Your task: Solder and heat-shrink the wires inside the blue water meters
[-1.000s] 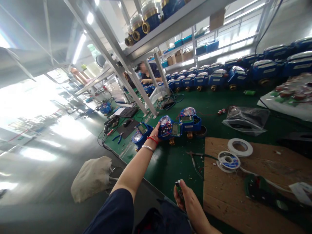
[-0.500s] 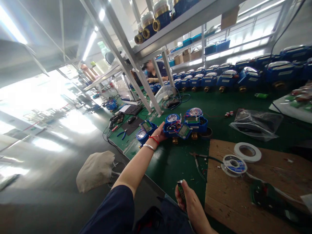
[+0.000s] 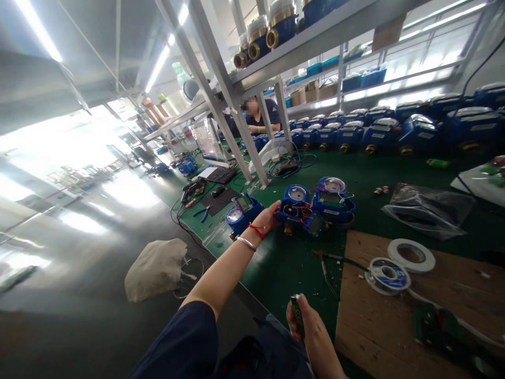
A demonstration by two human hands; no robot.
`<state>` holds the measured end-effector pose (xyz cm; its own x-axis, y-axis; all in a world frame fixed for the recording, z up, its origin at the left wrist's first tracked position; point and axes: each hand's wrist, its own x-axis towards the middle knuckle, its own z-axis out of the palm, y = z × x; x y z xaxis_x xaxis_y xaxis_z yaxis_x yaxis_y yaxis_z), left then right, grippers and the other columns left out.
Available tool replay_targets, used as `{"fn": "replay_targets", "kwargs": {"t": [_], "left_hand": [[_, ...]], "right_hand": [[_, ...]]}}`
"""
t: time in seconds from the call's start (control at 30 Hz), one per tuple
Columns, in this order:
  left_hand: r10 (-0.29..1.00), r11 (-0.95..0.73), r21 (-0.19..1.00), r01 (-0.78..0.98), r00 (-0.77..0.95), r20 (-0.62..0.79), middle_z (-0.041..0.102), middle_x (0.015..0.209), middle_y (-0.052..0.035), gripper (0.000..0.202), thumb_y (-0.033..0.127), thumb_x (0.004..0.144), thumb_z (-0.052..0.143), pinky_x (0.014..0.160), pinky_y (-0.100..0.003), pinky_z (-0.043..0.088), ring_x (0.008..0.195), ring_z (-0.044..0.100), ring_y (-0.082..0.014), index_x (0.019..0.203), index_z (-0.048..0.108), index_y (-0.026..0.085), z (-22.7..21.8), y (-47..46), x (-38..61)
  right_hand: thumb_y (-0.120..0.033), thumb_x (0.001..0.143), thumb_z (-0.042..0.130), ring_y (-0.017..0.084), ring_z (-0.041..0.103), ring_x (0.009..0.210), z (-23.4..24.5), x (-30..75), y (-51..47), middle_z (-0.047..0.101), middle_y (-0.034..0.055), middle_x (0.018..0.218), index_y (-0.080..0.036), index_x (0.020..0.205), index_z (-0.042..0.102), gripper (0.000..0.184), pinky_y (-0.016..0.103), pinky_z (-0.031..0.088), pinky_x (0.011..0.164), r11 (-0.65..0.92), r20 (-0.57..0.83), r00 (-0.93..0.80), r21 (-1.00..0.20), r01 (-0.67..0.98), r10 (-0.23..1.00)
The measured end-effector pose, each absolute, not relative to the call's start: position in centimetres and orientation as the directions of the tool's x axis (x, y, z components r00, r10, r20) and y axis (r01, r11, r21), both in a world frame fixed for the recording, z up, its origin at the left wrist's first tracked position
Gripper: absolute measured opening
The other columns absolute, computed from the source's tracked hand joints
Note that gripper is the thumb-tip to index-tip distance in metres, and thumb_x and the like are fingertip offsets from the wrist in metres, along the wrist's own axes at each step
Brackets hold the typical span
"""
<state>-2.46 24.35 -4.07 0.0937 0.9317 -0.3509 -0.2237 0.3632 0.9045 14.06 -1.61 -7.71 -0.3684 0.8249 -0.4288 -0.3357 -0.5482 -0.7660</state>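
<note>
At one o'clock on the green table (image 3: 272, 271), your left hand (image 3: 270, 217) is against an open blue meter (image 3: 292, 207), can't tell if gripping. Right hand (image 3: 314, 325) is curled round a green cylinder (image 3: 297, 314), at the meter's six o'clock. Looks like a steadying step; next move calls for minding those wires (image 3: 305, 211).

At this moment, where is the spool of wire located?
In the head view, the spool lies right of centre on the brown board, beside the white tape roll, beyond the right hand.

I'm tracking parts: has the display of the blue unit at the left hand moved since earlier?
Yes: the display has shifted rightward, nearer the cardboard.
</note>
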Motion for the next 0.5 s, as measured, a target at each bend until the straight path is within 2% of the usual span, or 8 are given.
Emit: {"fn": "replay_targets", "kwargs": {"t": [0.2,0.37,0.5], "left_hand": [[0.946,0.325,0.926,-0.192,0.083,-0.315,0.069,0.081,-0.0069,0.021,0.029,0.082,0.067,0.07,-0.027,0.054,0.069,0.064,-0.0149,0.092,0.066,0.011,-3.4,24.7,-0.8],[0.955,0.295,0.932,-0.211,0.026,-0.296,0.07,0.08,-0.0084,0.021,0.03,0.082,0.067,0.069,-0.027,0.055,0.068,0.065,-0.0162,0.089,0.066,0.009,-3.6,24.7,-0.4],[0.955,0.263,0.929,-0.259,-0.069,-0.289,0.07,0.076,-0.0075,0.023,0.031,0.082,0.066,0.069,-0.028,0.056,0.069,0.067,-0.0176,0.091,0.066,0.01,-4.1,25.0,-1.0]], "right_hand": [[-0.08,0.074,0.044,0.008,0.039,0.054,-7.6,14.1,-1.7,0.044,-0.0004,0.061,-0.015,0.071,0.053,0.066,0.021,0.03,0.05,-0.528,-0.41,-0.361,-0.776,-0.344,0.838],[-0.082,0.072,0.043,0.008,0.037,0.053,-7.0,14.1,-1.6,0.04,-0.0016,0.059,-0.015,0.065,0.048,0.067,0.021,0.028,0.051,-0.522,-0.4,-0.372,-0.788,-0.327,0.838],[-0.083,0.07,0.043,0.007,0.035,0.052,-7.0,14.0,-1.6,0.039,-0.0025,0.058,-0.015,0.068,0.05,0.069,0.021,0.026,0.049,-0.528,-0.4,-0.378,-0.777,-0.343,0.835]]}}
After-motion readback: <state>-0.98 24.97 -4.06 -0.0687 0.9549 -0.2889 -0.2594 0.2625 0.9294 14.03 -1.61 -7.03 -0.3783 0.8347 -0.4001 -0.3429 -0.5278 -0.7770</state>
